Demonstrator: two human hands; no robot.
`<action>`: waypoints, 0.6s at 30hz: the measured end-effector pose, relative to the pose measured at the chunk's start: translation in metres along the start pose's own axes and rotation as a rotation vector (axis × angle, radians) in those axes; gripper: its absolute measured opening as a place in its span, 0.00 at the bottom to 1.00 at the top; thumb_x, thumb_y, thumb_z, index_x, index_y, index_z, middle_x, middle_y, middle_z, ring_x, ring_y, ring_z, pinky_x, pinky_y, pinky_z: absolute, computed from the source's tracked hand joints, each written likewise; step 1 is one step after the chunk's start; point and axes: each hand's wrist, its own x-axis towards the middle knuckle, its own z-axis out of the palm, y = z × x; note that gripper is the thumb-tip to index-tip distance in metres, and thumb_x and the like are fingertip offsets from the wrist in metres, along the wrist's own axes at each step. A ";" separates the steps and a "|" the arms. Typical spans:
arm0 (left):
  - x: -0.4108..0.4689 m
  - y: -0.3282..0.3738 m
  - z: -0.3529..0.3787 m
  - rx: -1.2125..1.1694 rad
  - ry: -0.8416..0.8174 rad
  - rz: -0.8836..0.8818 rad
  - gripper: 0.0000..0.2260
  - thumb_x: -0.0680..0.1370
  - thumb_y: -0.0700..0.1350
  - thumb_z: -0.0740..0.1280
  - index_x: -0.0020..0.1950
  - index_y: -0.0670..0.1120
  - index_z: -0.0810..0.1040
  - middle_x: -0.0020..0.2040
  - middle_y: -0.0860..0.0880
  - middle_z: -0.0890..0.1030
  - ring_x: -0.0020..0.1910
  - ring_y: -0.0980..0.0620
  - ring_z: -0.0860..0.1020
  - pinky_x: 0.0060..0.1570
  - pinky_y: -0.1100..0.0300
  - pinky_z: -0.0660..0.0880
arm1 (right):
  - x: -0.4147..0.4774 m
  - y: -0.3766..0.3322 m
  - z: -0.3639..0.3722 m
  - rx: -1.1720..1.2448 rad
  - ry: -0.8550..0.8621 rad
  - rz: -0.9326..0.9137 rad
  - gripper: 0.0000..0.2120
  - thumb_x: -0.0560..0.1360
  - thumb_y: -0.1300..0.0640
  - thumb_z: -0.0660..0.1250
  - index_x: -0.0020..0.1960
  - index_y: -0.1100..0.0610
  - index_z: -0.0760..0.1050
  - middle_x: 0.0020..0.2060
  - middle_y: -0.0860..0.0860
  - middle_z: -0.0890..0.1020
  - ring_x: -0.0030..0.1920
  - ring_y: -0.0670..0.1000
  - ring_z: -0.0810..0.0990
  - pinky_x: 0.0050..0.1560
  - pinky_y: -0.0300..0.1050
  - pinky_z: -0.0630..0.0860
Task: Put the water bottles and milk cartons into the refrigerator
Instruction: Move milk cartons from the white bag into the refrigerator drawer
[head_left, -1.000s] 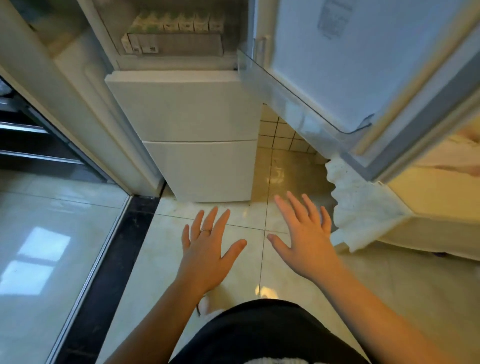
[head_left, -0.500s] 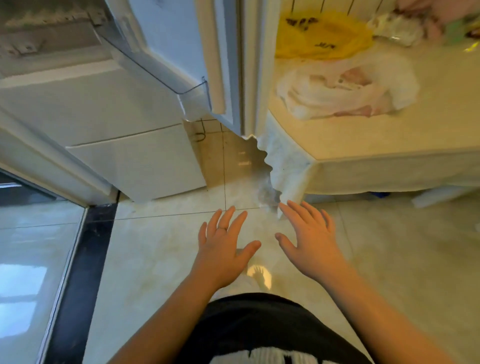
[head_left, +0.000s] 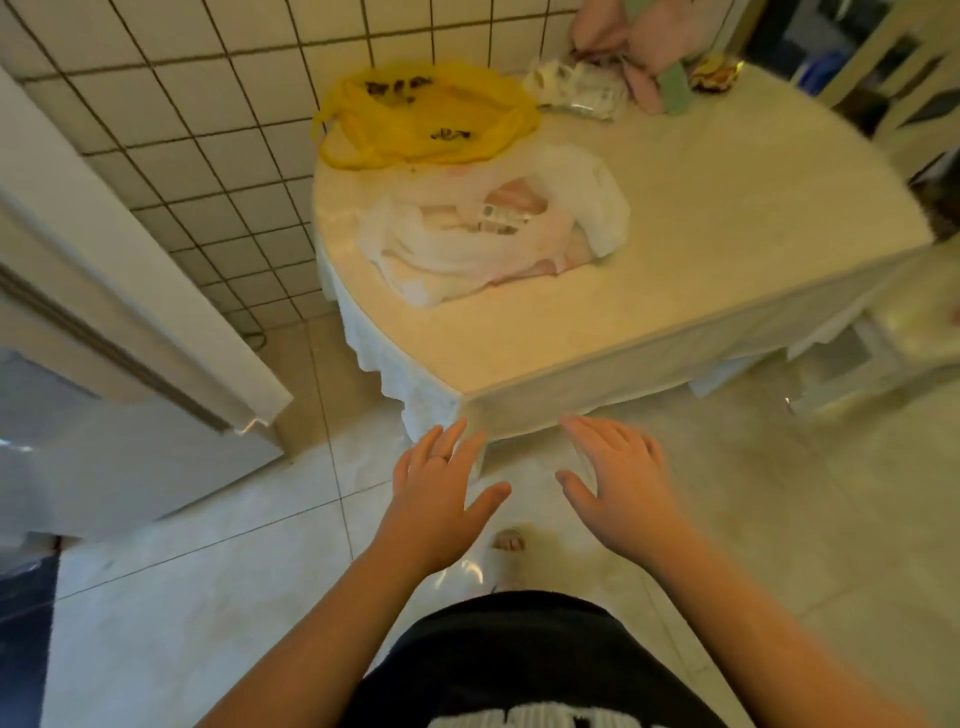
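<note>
My left hand (head_left: 439, 493) and my right hand (head_left: 615, 480) hover palm-down with straight fingers, holding nothing, just short of the near corner of a table (head_left: 701, 291) under a pale cloth. A crumpled white plastic bag (head_left: 498, 228) lies on the table's left part; a yellow bag (head_left: 421, 117) lies behind it by the tiled wall. The open refrigerator door (head_left: 140, 312) juts in from the left. I see no water bottles or milk cartons plainly; the white bag's contents are unclear.
Pink and green soft items and small packets (head_left: 623, 62) sit at the table's far edge. A tiled wall (head_left: 182, 130) stands behind the fridge door. Glossy floor tiles (head_left: 208, 597) spread below me, and a white stool (head_left: 831, 358) sits under the table's right side.
My view has swung right, away from the refrigerator's inside and toward the table. Both hands stay empty and spread, now near the table's corner.
</note>
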 end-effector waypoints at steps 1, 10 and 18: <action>0.018 0.007 -0.004 -0.018 0.006 0.006 0.32 0.78 0.68 0.51 0.79 0.57 0.53 0.81 0.54 0.50 0.80 0.50 0.46 0.77 0.47 0.48 | 0.013 0.010 -0.008 0.004 -0.005 0.009 0.26 0.79 0.45 0.61 0.76 0.46 0.61 0.73 0.43 0.66 0.74 0.48 0.61 0.73 0.51 0.55; 0.156 0.051 -0.029 -0.137 0.023 0.055 0.28 0.80 0.63 0.57 0.79 0.58 0.56 0.80 0.55 0.53 0.79 0.50 0.51 0.76 0.47 0.53 | 0.119 0.068 -0.052 0.000 0.018 0.031 0.27 0.79 0.45 0.61 0.76 0.45 0.61 0.73 0.43 0.67 0.74 0.48 0.62 0.72 0.49 0.56; 0.226 0.055 -0.045 -0.119 0.058 -0.023 0.28 0.80 0.62 0.59 0.78 0.58 0.57 0.80 0.54 0.55 0.78 0.50 0.53 0.75 0.48 0.54 | 0.208 0.099 -0.081 0.022 0.019 -0.042 0.26 0.78 0.47 0.63 0.75 0.46 0.63 0.72 0.44 0.69 0.73 0.49 0.63 0.72 0.51 0.56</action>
